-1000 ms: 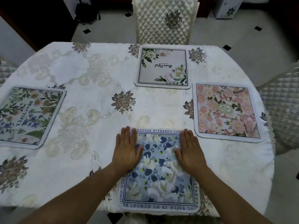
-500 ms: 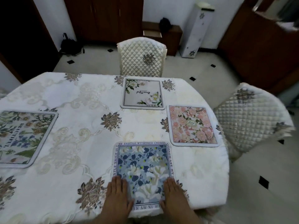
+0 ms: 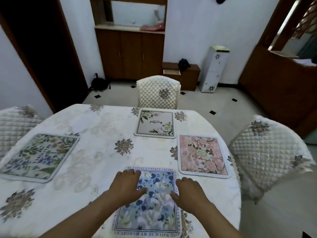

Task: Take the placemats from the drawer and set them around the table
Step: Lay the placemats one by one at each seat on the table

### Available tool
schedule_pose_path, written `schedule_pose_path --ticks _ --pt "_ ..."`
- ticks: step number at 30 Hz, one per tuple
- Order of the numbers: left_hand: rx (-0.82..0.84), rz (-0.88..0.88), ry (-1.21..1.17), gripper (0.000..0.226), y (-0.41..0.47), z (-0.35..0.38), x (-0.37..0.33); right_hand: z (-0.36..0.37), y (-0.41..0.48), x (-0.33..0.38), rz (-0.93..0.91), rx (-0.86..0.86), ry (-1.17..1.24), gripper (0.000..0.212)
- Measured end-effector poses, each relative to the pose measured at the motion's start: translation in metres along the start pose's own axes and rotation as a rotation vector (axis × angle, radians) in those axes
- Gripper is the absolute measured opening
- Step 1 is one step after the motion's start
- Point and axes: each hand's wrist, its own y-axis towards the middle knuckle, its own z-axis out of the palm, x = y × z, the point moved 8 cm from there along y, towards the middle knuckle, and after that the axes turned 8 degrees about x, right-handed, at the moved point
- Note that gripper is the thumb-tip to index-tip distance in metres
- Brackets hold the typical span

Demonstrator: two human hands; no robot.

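Observation:
Several floral placemats lie flat on the table (image 3: 96,127) with its white embroidered cloth. A blue-and-white placemat (image 3: 154,208) sits at the near edge. My left hand (image 3: 126,185) rests on its left side and my right hand (image 3: 189,193) on its right side, fingers loosely spread, holding nothing. A pink floral placemat (image 3: 202,156) lies to the right, a cream placemat with green leaves (image 3: 155,124) at the far side, and a green-and-purple botanical placemat (image 3: 38,156) at the left.
Quilted white chairs stand at the far side (image 3: 158,91), the right (image 3: 267,153) and the left (image 3: 13,122). Behind are a wooden cabinet (image 3: 130,54), a low drawer unit (image 3: 181,74) with an open drawer, and a white floor cabinet (image 3: 214,69).
The view has tilted up and pulled back, showing the room beyond the table. My hands stay on the blue placemat, now nearer its far end with fingers more curled.

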Motion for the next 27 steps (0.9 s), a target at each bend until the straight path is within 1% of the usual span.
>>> schedule_pose_path --ticks 2,4,7,9,14,17,19,22,27 --pt "-0.016 -0.025 -0.043 0.064 -0.006 -0.012 -0.012 -0.013 -0.009 -0.013 -0.044 -0.035 0.026 0.041" --pt "-0.059 -0.057 -0.086 0.061 -0.014 -0.021 -0.029 -0.023 -0.022 -0.028 -0.089 -0.056 0.058 0.033" --pt "-0.117 -0.074 -0.142 0.051 -0.026 -0.032 -0.058 -0.031 -0.04 -0.05 -0.145 -0.068 0.089 0.02" --pt "-0.163 -0.077 -0.155 0.043 -0.035 -0.038 -0.08 -0.035 -0.05 -0.062 -0.165 -0.07 0.09 0.017" --pt "-0.223 -0.075 -0.134 0.041 -0.052 -0.05 -0.118 -0.043 -0.062 -0.077 -0.191 -0.082 0.076 0.014" --pt "-0.238 -0.066 -0.068 0.04 -0.055 -0.056 -0.134 -0.053 -0.063 -0.078 -0.214 -0.121 0.05 0.022" --pt "-0.24 -0.047 -0.033 0.041 -0.054 -0.058 -0.143 -0.06 -0.065 -0.077 -0.202 -0.154 0.033 0.026" --pt "-0.263 -0.005 -0.001 0.039 -0.049 -0.056 -0.156 -0.062 -0.073 -0.084 -0.17 -0.161 0.037 0.026" --pt "-0.302 0.1 0.084 0.035 -0.029 -0.053 -0.192 -0.062 -0.089 -0.114 -0.106 -0.17 -0.018 0.027"
